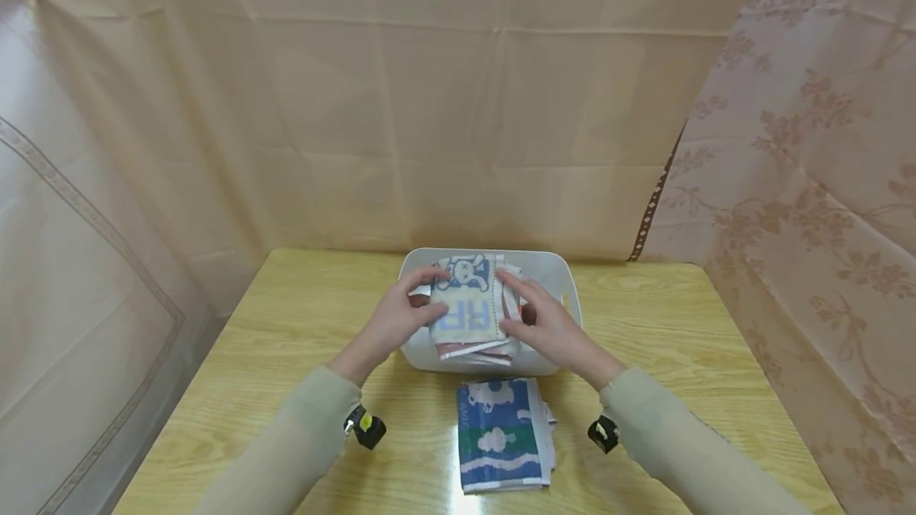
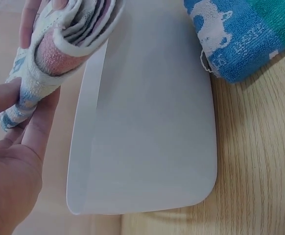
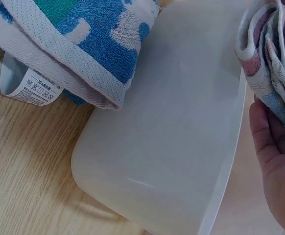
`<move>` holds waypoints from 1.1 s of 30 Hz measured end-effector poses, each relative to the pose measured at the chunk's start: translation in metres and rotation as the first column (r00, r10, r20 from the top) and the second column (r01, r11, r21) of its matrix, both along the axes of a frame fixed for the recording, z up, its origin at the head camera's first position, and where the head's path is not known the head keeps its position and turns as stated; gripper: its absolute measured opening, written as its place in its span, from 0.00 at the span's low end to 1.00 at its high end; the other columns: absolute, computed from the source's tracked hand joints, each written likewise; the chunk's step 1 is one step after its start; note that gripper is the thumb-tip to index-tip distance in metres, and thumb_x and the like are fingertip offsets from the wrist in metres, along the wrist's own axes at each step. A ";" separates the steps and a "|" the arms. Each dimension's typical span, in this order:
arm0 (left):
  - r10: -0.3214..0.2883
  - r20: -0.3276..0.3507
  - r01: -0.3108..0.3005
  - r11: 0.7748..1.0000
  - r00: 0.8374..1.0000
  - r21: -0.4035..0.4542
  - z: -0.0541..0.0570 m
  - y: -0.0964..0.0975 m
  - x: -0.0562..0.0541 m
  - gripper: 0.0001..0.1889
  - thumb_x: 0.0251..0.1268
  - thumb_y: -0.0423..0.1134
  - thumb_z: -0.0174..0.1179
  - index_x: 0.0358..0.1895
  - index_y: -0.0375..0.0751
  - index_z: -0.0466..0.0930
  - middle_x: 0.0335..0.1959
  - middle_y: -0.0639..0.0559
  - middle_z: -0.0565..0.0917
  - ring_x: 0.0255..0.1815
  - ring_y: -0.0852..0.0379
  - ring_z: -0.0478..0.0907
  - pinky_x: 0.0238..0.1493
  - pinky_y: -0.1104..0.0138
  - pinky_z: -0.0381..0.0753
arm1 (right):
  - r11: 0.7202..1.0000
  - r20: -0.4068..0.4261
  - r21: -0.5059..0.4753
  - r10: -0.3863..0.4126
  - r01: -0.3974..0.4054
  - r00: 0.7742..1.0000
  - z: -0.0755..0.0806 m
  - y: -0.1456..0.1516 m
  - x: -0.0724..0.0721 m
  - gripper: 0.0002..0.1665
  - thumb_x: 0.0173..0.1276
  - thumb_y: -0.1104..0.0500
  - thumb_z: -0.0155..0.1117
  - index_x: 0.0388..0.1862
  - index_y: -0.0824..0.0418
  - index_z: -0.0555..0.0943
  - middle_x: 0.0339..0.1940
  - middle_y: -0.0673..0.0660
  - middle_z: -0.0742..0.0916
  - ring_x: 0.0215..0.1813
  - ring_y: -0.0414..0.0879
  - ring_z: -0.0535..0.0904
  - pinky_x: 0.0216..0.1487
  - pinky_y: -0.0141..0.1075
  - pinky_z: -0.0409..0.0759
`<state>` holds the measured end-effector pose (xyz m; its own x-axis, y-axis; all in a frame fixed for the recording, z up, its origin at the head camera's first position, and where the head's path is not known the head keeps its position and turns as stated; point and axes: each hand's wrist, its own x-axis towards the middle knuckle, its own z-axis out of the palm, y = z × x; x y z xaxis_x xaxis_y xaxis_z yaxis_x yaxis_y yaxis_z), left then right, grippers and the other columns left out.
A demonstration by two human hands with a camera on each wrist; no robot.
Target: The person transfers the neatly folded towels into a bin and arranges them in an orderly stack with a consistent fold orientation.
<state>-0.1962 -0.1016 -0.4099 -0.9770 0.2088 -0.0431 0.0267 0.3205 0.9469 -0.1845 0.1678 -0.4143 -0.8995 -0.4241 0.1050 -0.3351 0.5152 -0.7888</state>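
Observation:
Both hands hold a folded towel, pale with blue letters and a cartoon figure, over the white plastic bin. My left hand grips its left edge, thumb on top and fingers beneath, as the left wrist view shows. At the opposite edge my right hand grips it the same way. Layered folds with pink patches show at the towel's near end. In front of the bin a second folded towel, blue and green with white animal shapes, lies on the table.
The wooden table carries the bin near its back edge. A white care label sticks out from the blue towel. Beige curtain cloth hangs behind the table, with flowered cloth on the right.

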 end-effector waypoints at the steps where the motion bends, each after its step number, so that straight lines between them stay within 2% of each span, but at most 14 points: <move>1: 0.006 -0.001 -0.006 1.000 1.000 -0.016 0.000 0.000 0.000 0.21 0.69 0.36 0.67 0.62 0.61 0.81 0.68 0.53 0.74 0.53 0.48 0.81 0.48 0.60 0.86 | 1.000 0.002 -0.003 0.000 0.000 1.000 0.000 0.000 0.000 0.46 0.73 0.57 0.67 0.83 0.43 0.57 0.65 0.58 0.76 0.42 0.47 0.78 0.46 0.39 0.80; 7: 0.016 0.018 -0.015 0.998 1.000 -0.064 0.003 0.003 0.000 0.19 0.69 0.39 0.67 0.60 0.66 0.83 0.64 0.53 0.76 0.52 0.48 0.79 0.46 0.60 0.85 | 1.000 -0.002 -0.005 -0.007 0.007 1.000 0.001 0.002 0.000 0.44 0.73 0.56 0.67 0.83 0.45 0.58 0.68 0.60 0.75 0.47 0.49 0.80 0.51 0.43 0.80; 14: -0.006 0.038 0.008 0.999 0.999 -0.049 0.004 0.005 -0.003 0.21 0.68 0.39 0.68 0.61 0.62 0.82 0.62 0.50 0.76 0.48 0.49 0.80 0.41 0.62 0.87 | 0.999 0.029 -0.021 -0.030 0.031 0.999 0.002 0.002 -0.001 0.41 0.75 0.52 0.65 0.83 0.46 0.60 0.68 0.59 0.77 0.48 0.48 0.79 0.52 0.42 0.80; 18: -0.023 0.037 0.025 0.998 0.999 -0.050 0.004 0.006 -0.005 0.22 0.67 0.39 0.69 0.62 0.60 0.81 0.60 0.48 0.78 0.46 0.50 0.80 0.39 0.62 0.87 | 0.999 0.037 -0.022 -0.044 0.044 0.998 0.002 0.002 -0.002 0.40 0.75 0.52 0.65 0.82 0.47 0.62 0.64 0.59 0.78 0.46 0.48 0.77 0.49 0.40 0.78; 25: -0.050 0.044 0.053 0.996 0.998 -0.067 0.005 0.009 -0.011 0.24 0.66 0.39 0.70 0.64 0.59 0.80 0.55 0.46 0.80 0.44 0.51 0.82 0.36 0.62 0.86 | 0.997 0.084 -0.020 -0.073 0.075 0.994 0.003 0.002 -0.005 0.40 0.75 0.52 0.65 0.82 0.50 0.62 0.55 0.58 0.81 0.51 0.50 0.78 0.48 0.40 0.80; 33: -0.076 0.079 0.080 0.996 0.994 -0.046 0.008 0.012 -0.018 0.25 0.65 0.37 0.70 0.65 0.56 0.79 0.56 0.44 0.80 0.43 0.50 0.83 0.35 0.59 0.87 | 0.994 0.109 0.028 -0.111 0.109 0.988 0.005 0.003 -0.010 0.39 0.74 0.50 0.65 0.81 0.49 0.64 0.53 0.57 0.81 0.52 0.50 0.77 0.45 0.39 0.79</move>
